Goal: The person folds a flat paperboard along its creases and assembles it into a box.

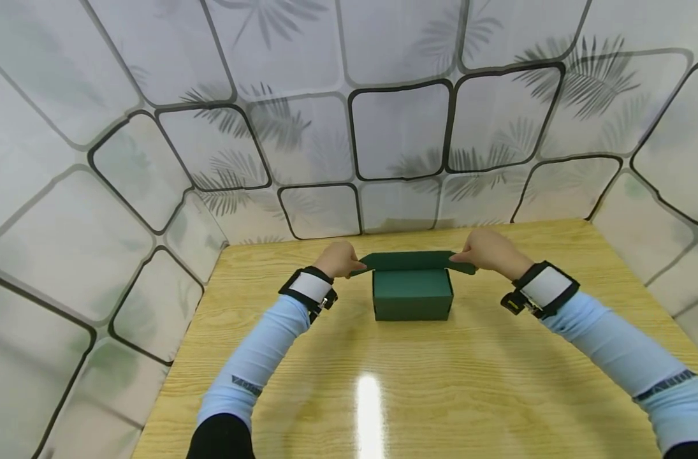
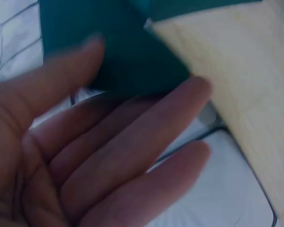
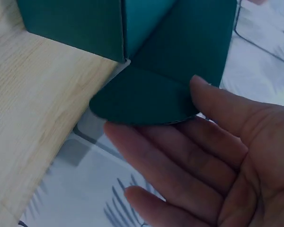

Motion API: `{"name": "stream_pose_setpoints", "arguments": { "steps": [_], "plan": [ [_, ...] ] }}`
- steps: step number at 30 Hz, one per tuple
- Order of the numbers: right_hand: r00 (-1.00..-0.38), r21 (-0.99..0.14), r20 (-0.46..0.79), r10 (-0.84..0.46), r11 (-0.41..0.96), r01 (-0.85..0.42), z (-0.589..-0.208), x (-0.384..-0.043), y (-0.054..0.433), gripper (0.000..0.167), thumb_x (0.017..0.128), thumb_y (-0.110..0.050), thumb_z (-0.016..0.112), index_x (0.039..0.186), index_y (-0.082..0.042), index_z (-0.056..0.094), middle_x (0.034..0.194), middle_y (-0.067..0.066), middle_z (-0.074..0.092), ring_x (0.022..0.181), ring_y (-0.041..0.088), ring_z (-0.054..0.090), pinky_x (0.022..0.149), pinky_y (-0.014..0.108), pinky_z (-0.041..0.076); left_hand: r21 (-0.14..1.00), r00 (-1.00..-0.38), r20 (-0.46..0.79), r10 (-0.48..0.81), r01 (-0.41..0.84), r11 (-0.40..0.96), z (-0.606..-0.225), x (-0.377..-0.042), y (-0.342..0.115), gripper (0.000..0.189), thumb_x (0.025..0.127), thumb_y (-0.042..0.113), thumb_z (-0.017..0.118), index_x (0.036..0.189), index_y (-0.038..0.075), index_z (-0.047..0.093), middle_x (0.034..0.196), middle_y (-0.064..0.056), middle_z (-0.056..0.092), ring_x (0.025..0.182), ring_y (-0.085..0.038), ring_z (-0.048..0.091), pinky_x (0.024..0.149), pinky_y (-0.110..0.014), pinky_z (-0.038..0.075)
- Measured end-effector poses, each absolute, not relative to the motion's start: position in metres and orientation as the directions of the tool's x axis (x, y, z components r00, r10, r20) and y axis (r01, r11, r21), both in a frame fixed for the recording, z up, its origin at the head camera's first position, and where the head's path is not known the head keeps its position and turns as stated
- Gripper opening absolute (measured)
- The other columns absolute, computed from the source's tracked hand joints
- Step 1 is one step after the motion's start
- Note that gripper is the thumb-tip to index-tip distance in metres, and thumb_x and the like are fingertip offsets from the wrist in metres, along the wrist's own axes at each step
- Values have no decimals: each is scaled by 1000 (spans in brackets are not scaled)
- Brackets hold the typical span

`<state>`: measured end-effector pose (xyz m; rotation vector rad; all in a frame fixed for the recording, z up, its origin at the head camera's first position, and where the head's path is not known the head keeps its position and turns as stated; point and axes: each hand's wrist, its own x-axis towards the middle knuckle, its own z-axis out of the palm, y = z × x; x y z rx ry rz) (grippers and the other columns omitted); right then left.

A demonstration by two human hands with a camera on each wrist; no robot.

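The left hand (image 1: 338, 259) pinches the left end of the raised lid flap (image 1: 412, 260) of a dark green box (image 1: 412, 302), thumb over the card and fingers beneath it. The box stands upright near the far edge of the wooden table (image 1: 417, 382), between the two hands. The right hand (image 1: 486, 250) pinches the flap's rounded right side tab (image 3: 142, 101) between thumb and fingers.

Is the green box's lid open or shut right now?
Open: the lid stands raised behind the box, its side flaps pinched by the left hand and right hand.
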<state>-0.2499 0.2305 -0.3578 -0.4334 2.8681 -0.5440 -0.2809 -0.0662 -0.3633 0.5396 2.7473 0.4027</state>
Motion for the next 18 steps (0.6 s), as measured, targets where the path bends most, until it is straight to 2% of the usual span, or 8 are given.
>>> {"name": "stream_pose_setpoints", "arguments": {
  "steps": [2, 3, 5, 7, 9, 13, 18],
  "plan": [
    [-940, -382, -124, -317, 890, -249, -358, -248, 223, 46, 88, -25, 61, 46, -9, 53, 37, -3, 41, 36, 9, 41, 43, 23, 31, 299, -889, -212, 406, 337, 893, -368, -277, -61, 31, 88, 23, 63, 71, -3, 71, 47, -4, 60, 37, -7, 45, 56, -22, 45],
    [-939, -382, -125, -319, 889, -251, -358, -247, 219, 41, 89, -24, 60, 52, -6, 59, 39, 0, 46, 38, 10, 46, 44, 25, 37, 293, -891, -215, 400, 332, 897, -368, -275, -57, 30, 89, 23, 61, 80, -4, 70, 50, -5, 62, 39, -9, 49, 61, -24, 48],
    [-937, -379, -142, -318, 892, -245, -357, -247, 212, 31, 92, -22, 56, 75, 0, 69, 50, 5, 58, 43, 11, 55, 53, 32, 49, 291, -892, -229, 390, 320, 902, -368, -271, -50, 30, 92, 23, 56, 90, -3, 69, 54, -6, 65, 44, -11, 56, 66, -28, 52],
    [-938, -368, -151, -313, 898, -240, -357, -248, 206, 31, 94, -20, 52, 103, 6, 66, 57, 8, 64, 45, 11, 58, 60, 35, 52, 287, -891, -231, 391, 322, 902, -368, -268, -43, 28, 95, 22, 51, 93, -1, 68, 55, -4, 65, 48, -13, 59, 67, -27, 52],
    [-941, -343, -137, -308, 907, -246, -358, -248, 202, 38, 94, -16, 51, 121, 10, 55, 61, 8, 66, 44, 11, 58, 62, 36, 53, 283, -886, -250, 392, 320, 904, -365, -266, -37, 34, 98, 22, 45, 83, 1, 68, 59, -7, 66, 51, -16, 60, 61, -27, 51],
    [-947, -333, -78, -311, 904, -269, -363, -247, 198, 36, 92, -8, 50, 124, 8, 53, 51, 5, 60, 41, 12, 54, 47, 29, 46, 283, -880, -221, 421, 355, 891, -365, -264, -33, 38, 98, 18, 43, 74, 3, 68, 58, -6, 66, 50, -16, 58, 57, -25, 49],
    [-950, -324, 39, -310, 896, -305, -370, -238, 195, 28, 90, -1, 49, 112, 6, 63, 52, 5, 58, 40, 11, 48, 39, 22, 35, 329, -886, -194, 422, 346, 879, -369, -260, -34, 45, 100, 18, 39, 67, 3, 66, 55, -7, 66, 46, -15, 58, 50, -22, 45]
  ]
}}
